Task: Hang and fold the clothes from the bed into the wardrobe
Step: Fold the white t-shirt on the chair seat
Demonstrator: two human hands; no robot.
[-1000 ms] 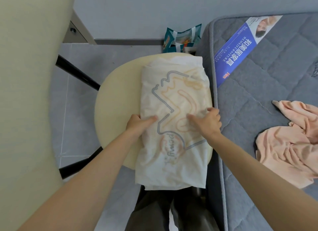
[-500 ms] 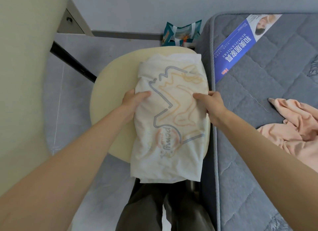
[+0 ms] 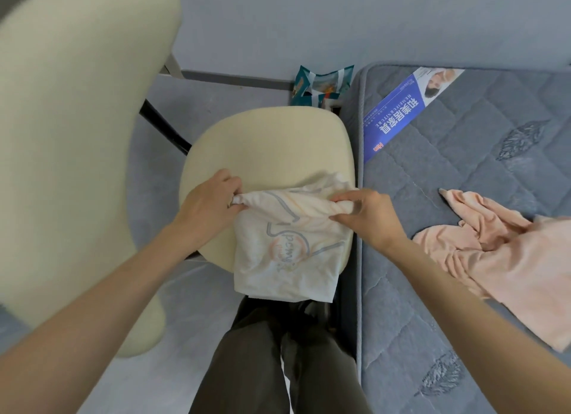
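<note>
Since the earlier frame the far half of the white shirt point(image 3: 287, 253) has come back toward the person, so it now lies doubled on the near part of the cream chair seat point(image 3: 265, 148) and no longer stretches along it. Its near edge hangs over the front of the seat, above the person's dark trousers point(image 3: 262, 352).

Both hands have slid up to the fold. The left hand point(image 3: 210, 203) bunches the left end of the fold, its fingers point(image 3: 230, 188) curled round the cloth. The right hand point(image 3: 367, 216) pinches the right end, with the cloth caught between its fingers point(image 3: 346, 196) and the thumb below.

A grey outline and pale orange shapes are printed on the shirt, with small grey letters that look like "pony", though they are hard to read.

Just right of the chair, the grey quilted bed point(image 3: 463, 290) carries a blue label point(image 3: 398, 117) with white Chinese characters and a line of capitals ending in "FURNITURE". A pink garment point(image 3: 494, 253) lies crumpled on the bed, well apart from the shirt. A green bag point(image 3: 321, 83) sits on the floor beyond the seat.
</note>
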